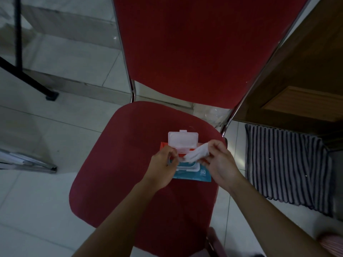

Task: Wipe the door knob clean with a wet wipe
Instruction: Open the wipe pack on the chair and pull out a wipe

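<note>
A blue and orange pack of wet wipes [202,175] lies on the seat of a red chair [115,175], its white flip lid [182,140] standing open. My right hand [220,162] pinches a white wet wipe [196,153] that is partly pulled out of the pack's opening. My left hand [163,166] rests on the left side of the pack, fingers curled at the opening's edge, holding it down. The door knob is not in view.
The chair's red backrest [200,49] rises behind the seat. A wooden door [306,80] stands at the right, with a striped floor mat [285,167] below it. A black stand leg [27,78] crosses the white tiled floor at the left.
</note>
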Demonstrator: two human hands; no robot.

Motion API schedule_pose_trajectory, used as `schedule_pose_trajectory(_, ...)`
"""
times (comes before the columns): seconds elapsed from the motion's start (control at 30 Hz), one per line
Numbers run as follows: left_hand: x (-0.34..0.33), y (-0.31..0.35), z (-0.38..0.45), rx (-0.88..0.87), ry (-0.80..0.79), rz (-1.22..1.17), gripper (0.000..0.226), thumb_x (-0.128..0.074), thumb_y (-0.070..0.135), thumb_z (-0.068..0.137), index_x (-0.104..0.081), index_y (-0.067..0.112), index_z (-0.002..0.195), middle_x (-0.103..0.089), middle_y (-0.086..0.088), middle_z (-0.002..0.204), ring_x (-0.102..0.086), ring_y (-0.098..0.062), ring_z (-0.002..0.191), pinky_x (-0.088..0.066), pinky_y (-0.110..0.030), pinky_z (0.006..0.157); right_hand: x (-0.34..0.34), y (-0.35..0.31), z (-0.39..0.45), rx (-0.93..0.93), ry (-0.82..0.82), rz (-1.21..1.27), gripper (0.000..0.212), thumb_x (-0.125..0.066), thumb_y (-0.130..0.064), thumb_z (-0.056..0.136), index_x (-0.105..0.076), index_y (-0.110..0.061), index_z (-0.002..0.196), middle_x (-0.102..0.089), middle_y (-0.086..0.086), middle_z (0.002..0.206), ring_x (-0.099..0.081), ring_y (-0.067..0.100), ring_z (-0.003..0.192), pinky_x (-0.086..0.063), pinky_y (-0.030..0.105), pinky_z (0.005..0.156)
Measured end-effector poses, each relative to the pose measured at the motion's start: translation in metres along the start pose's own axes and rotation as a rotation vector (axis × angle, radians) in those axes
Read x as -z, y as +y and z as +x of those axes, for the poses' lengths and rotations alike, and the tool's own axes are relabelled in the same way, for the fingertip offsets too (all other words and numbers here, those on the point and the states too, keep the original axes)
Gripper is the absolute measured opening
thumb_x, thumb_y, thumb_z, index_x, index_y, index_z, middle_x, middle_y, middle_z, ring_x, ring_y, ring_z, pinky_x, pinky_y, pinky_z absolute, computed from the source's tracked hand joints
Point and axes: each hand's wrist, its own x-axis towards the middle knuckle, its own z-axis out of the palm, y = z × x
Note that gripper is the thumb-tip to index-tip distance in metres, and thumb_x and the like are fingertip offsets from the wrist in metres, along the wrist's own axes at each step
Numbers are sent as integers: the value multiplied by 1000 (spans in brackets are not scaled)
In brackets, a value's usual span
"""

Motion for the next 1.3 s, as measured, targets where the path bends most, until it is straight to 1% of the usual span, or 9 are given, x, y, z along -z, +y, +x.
schedule_pose_trajectory(0.23,-1,-3,2,-87,-117,192,36,-71,24,75,-58,13,106,-51,4,115,-48,-5,100,-34,2,73,16,-14,1,-53,123,214,25,-42,-6,93,-56,-12,74,-55,6,72,-55,13,57,-50,27,59)
schedule_pose_trajectory(0.3,0,-6,2,-106,-165,250,35,-66,18,79,-57,10,112,-45,2,126,-45,-6,110,-31,-2,87,18,-17,1,-42,93,-13,20,-46,-8,91,-58,-14,77,-56,5,73,-52,9,50,-44,22,48)
schedule_pose_trajectory(0.43,3,-9,4,-180,-214,375,38,-55,7,86,-51,8,124,-35,-4,140,-42,-19,125,-34,-24,106,16,-13,1,96,-34,-716,28,-53,-5,88,-56,-21,111,-56,-4,108,-52,11,100,-41,17,68)
schedule_pose_trajectory(0.53,6,-12,3,-205,-102,426,40,-54,6,85,-51,11,125,-34,-7,141,-36,-21,129,-34,-28,108,10,-11,-2,223,-224,-781,51,-49,2,86,-46,-33,122,-54,-9,123,-51,7,112,-44,21,84)
schedule_pose_trajectory(0.63,7,-15,-4,-99,47,288,51,-62,7,80,-45,14,127,-36,-7,135,-48,-24,118,-46,-33,96,10,-1,-6,318,-273,-892,61,-46,6,84,-42,-40,124,-56,-9,119,-63,17,95,-56,35,73)
schedule_pose_trajectory(0.7,8,-15,-7,-56,96,171,68,-67,7,77,-32,12,134,-34,-10,135,-51,-22,112,-48,-31,88,14,8,-10,384,-275,-1016,58,-48,5,84,-40,-37,124,-54,-6,115,-62,15,84,-54,28,66)
schedule_pose_trajectory(0.8,9,-18,-10,-155,50,206,94,-71,14,74,-8,17,144,-16,-12,147,-42,-15,117,-45,-26,88,20,19,-16,419,-350,-1188,53,-49,6,83,-41,-26,126,-47,-1,113,-51,13,97,-43,13,67)
schedule_pose_trajectory(1.03,12,-23,-2,-247,-33,331,117,-78,25,66,10,22,144,1,-11,155,-18,-24,141,-45,-43,102,7,16,-5,256,-198,-1069,90,-54,9,79,-3,-26,144,-47,-5,78,-52,9,72,-46,20,60)
schedule_pose_trajectory(1.3,16,-21,-8,-306,-59,303,116,-77,33,67,17,32,136,9,-8,155,-9,-5,134,-37,-25,96,12,16,-9,447,-253,-1189,56,-44,12,78,-49,-22,123,-44,-2,101,-51,13,91,-49,26,77)
